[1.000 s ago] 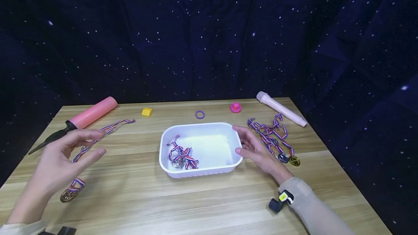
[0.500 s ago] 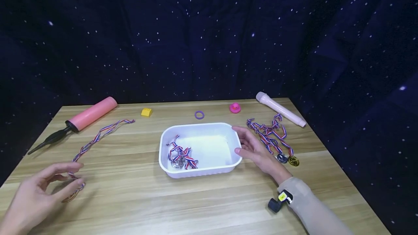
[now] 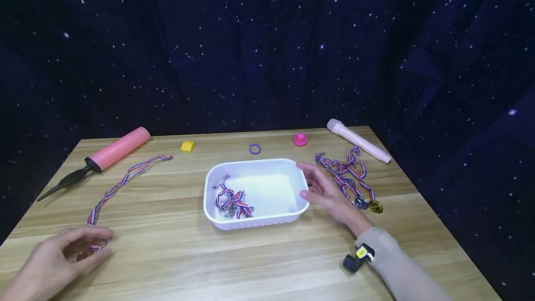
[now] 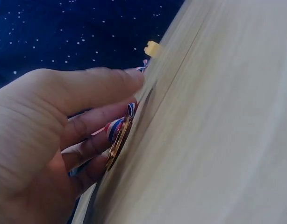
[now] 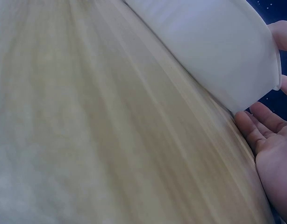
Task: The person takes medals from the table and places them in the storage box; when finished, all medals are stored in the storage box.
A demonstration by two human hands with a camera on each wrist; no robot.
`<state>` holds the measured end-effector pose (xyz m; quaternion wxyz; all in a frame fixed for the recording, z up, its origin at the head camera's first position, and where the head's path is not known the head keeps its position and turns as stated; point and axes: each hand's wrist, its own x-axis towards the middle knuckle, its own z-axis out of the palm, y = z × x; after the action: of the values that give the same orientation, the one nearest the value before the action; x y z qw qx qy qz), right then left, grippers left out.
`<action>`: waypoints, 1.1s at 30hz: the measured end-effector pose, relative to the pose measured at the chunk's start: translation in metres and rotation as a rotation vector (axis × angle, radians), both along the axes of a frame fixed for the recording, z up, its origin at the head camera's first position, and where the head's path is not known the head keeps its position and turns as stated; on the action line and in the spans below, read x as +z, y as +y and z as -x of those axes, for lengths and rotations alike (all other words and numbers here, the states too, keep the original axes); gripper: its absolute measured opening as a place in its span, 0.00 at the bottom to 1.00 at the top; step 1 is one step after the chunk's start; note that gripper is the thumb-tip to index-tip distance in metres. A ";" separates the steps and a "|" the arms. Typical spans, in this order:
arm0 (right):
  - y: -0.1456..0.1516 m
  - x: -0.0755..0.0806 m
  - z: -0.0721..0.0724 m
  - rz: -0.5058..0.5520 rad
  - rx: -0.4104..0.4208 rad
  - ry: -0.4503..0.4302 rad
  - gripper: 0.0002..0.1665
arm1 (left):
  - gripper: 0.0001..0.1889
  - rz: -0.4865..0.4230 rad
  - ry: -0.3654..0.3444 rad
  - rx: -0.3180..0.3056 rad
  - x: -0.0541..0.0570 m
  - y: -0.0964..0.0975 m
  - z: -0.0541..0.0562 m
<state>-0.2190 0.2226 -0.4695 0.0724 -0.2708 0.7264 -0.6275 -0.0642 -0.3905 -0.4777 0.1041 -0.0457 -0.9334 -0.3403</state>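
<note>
My left hand (image 3: 62, 257) is low at the table's left, its curved fingers and thumb around a bronze-coloured medal (image 4: 118, 144) on a red, white and blue ribbon (image 3: 121, 182). In the left wrist view the fingertips reach the medal's edge, while the thumb stays apart from it. The ribbon stretches away toward the back. At centre stands a white plastic tray (image 3: 251, 222), and my right hand (image 3: 328, 196) holds its right end, thumb at the rim and fingers along the outer wall. Silver medals (image 3: 228, 209) with tangled ribbons lie in the tray's left part.
To the right lie a silver medal (image 3: 361, 203) and a gold medal (image 3: 375, 206) with ribbons, near a pale pink toy microphone (image 3: 359, 140). Along the back are a pink hand pump (image 3: 119, 148), a yellow block (image 3: 187, 146), a purple ring (image 3: 255, 148) and a pink duck (image 3: 300, 139).
My left hand has come down and toward me from above the ribbon to the bronze medal. The right hand and the tray have stayed in place.
</note>
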 end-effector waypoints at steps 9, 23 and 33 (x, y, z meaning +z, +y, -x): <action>0.000 0.000 0.000 -0.004 -0.002 -0.003 0.44 | 0.24 -0.033 0.017 -0.073 -0.003 -0.003 0.000; 0.000 -0.001 0.001 0.001 0.006 0.004 0.43 | 0.25 -0.096 -0.019 -0.070 -0.007 -0.006 -0.001; 0.000 -0.001 0.000 0.008 0.008 -0.005 0.44 | 0.21 0.038 -0.009 0.006 -0.001 -0.003 -0.001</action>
<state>-0.2191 0.2228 -0.4702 0.0756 -0.2723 0.7226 -0.6309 -0.0632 -0.3937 -0.4788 0.1002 -0.0434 -0.9403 -0.3224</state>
